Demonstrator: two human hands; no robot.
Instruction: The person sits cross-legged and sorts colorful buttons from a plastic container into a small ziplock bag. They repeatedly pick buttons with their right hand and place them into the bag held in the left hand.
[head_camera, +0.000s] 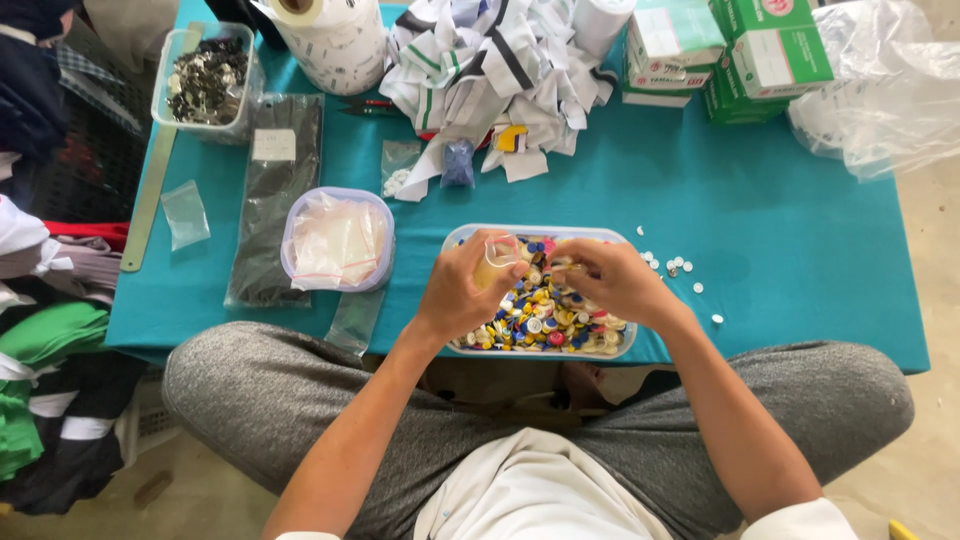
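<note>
The table (780, 230), covered w/ teal cloth, spans most of the view; person sits at near edge, knees in grey trousers under it. Far centre: pile of white fabric pieces (490, 70) w/ dark and green stripes. Far right: crumpled clear plastic sheet (880, 90), and left of it stacked green-and-white boxes (730, 50). Far left: clear tub of dark small parts (205, 85); right of it a large roll of white labels (335, 40). Black flat bag (275, 200) lies left of centre, long metal ruler (150, 170) along left edge. Round lidded container of clear bags (337, 240) sits just left of the button tray (610, 345), a clear oblong tray at near-centre edge, filled w/ mixed blue, yellow, white and red buttons. Left hand (460, 290) hovers over tray's left part, fingers curled and pinching a small clear zip bag (497, 260) w/ yellowish contents. Right hand (610, 280) over tray's right part, fingers pressed together at tips close to the bag mouth; what they pinch is too small to tell. Loose white buttons (675, 268) scattered on cloth just right of tray.
</note>
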